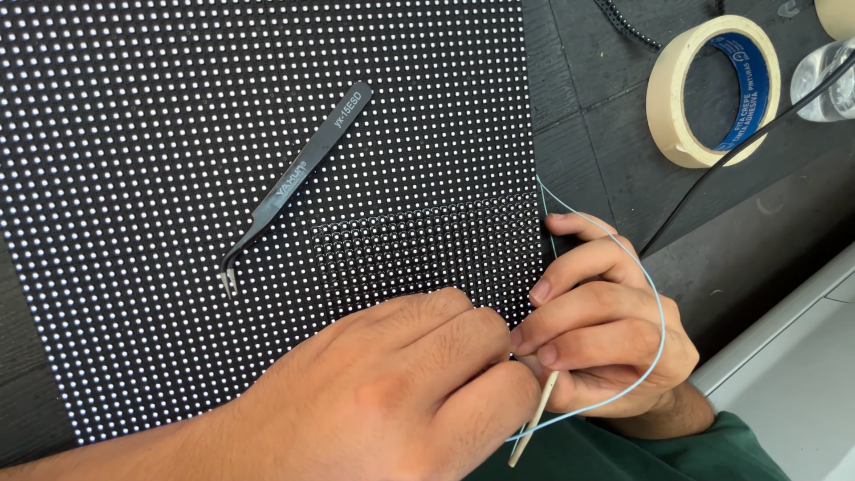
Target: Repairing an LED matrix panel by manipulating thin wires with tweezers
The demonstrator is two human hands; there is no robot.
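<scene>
Head view looks straight down on both hands meeting at the near edge of a black LED panel [178, 178] studded with white dots. Left hand [392, 392] lies knuckles-up over the panel's lower edge, its grip pinched together at the fingertips, where it meets the right hand; what it pinches is hidden under the fingers. Right hand [606, 330] sits just beside it, fingers curled, its grip closed on a thin wooden stick [534, 419] that slants down and toward the person from between the two hands. A thin pale blue wire [659, 312] loops around the outside of the right hand and runs up to the panel's edge. Black tweezers [294, 187] lie loose on the panel, well away from the grip, up and to its left. A roll of masking tape [677, 116] rests on the dark counter [588, 134], far up and to the right, with a black cable [712, 174] crossing it.
</scene>
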